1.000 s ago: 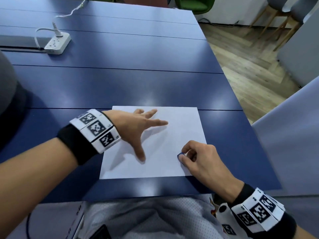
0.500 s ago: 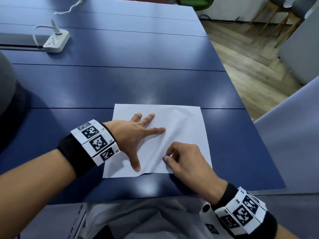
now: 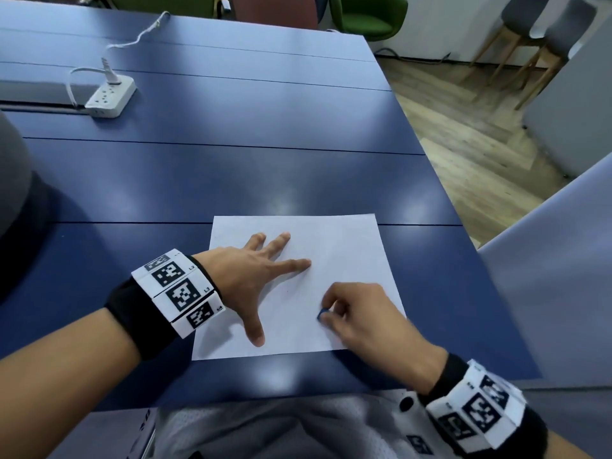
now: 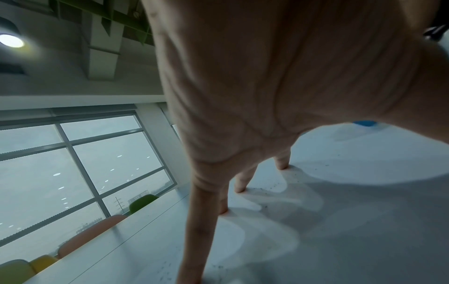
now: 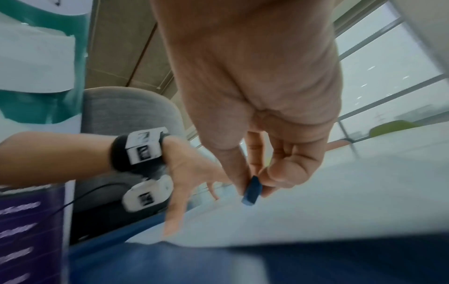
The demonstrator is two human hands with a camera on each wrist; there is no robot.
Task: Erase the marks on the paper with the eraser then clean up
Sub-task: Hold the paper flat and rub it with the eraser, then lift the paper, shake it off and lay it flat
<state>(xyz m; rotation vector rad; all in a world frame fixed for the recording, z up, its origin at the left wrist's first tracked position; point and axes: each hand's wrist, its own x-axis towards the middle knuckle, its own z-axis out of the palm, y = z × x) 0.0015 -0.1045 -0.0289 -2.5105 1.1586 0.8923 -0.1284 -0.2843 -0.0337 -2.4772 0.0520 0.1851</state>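
The paper (image 3: 334, 256) lies flat near the front edge of the blue table (image 3: 231, 173), its far edge along a seam between two table panels. The left hand (image 3: 251, 279) rests on the paper's left half with its fingers straight and spread — fingertips and thumb press the sheet and grip nothing; in the left wrist view the fingertips (image 4: 240, 189) stand on the sheet amid fine dark crumbs scattered over it. The right hand (image 3: 361, 313) sits over the paper's front right part, fingers curled, thumb and forefinger clamped on the eraser (image 3: 322, 315), a small blue block. In the right wrist view the eraser (image 5: 252, 190) points down from that pinch, its lower end at the paper or just above it — whether it touches cannot be told through the blur. From the left wrist a sliver of the eraser (image 4: 364, 123) shows beyond the thumb, low over the sheet. No marks can be made out on the paper in the head view. Both wrists wear black bands with white coded blocks. Well beyond the paper, toward the table's far left, lies a white power strip (image 3: 111, 97) with a cable plugged in. Past the table's far edge stand a green chair (image 3: 367, 14) and a reddish one; to the paper's right, off the table, is wood flooring.
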